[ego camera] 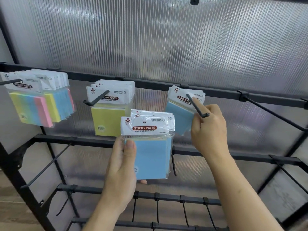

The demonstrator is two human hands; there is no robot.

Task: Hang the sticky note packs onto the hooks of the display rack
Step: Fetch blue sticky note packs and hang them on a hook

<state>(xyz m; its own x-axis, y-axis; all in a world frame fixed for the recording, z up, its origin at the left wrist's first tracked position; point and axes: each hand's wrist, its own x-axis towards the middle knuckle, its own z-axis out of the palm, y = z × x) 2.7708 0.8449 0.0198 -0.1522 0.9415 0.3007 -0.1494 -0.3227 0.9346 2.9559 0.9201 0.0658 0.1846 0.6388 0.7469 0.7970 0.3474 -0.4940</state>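
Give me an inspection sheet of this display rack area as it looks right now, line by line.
Surface: black display rack, top bar with hooks; the lower bars' hooks are bare.
Job's things: multicolour packs, yellow packs and hung blue packs on three hooks; one empty hook to their right.
Clutter: nothing seen.
Grippers: left hand grips a stack of blue packs; right hand holds the hung blue packs, forefinger on their header card.
Cables: nothing seen.
Surroundings: ribbed translucent panel behind; wood floor lower left.

Ribbed translucent panel (166, 39) behind; wood-look floor (10, 205) below.
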